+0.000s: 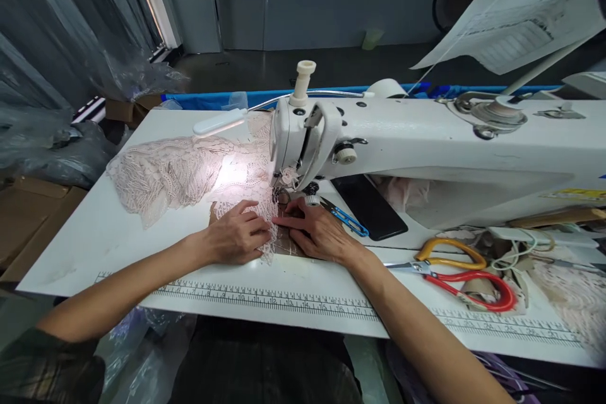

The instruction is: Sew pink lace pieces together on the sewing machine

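Observation:
Pale pink lace fabric [165, 173] lies bunched on the white table and runs to the needle area of a white sewing machine [407, 132]. My left hand [239, 233] presses down on the lace just left of the presser foot, fingers apart and slightly bent. Close to the foot on the right, my right hand [322, 230] rests with its index finger stretched toward the lace edge. Under that hand is a flat brown piece [288, 245], partly hidden. Blue thread snips [350, 221] lie just beyond my right hand.
A black phone [372, 205] lies under the machine arm. Scissors with orange and red handles [504, 295] rest at the right, near lace scraps [568, 290]. A ruler strip [265, 300] runs along the front edge. A small lamp [220, 122] lights the lace.

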A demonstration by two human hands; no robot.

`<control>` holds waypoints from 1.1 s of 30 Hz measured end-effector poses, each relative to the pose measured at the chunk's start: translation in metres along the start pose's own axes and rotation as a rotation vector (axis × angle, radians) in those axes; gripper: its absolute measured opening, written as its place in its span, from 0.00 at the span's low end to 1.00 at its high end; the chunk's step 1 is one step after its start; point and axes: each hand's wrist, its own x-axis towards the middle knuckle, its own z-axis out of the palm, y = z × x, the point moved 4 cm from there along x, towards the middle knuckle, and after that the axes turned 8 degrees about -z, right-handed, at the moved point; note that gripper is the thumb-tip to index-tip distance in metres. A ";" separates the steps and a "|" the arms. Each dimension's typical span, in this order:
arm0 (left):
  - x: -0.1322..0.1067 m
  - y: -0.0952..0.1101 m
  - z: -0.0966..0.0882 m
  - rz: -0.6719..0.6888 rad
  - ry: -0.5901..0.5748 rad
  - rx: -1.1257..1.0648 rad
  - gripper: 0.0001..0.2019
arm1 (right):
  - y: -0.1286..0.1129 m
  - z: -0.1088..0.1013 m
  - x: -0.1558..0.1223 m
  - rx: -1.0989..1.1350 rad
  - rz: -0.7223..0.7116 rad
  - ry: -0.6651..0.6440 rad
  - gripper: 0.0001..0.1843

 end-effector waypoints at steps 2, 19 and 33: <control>0.008 -0.002 0.000 0.008 -0.082 0.008 0.07 | -0.001 -0.001 0.000 -0.014 -0.002 0.001 0.20; 0.001 -0.017 0.012 -0.123 -0.086 -0.171 0.10 | -0.006 0.002 0.002 -0.295 0.146 -0.099 0.19; -0.001 -0.024 0.015 -0.181 -0.024 -0.192 0.12 | 0.004 -0.002 0.000 -0.091 0.339 0.012 0.21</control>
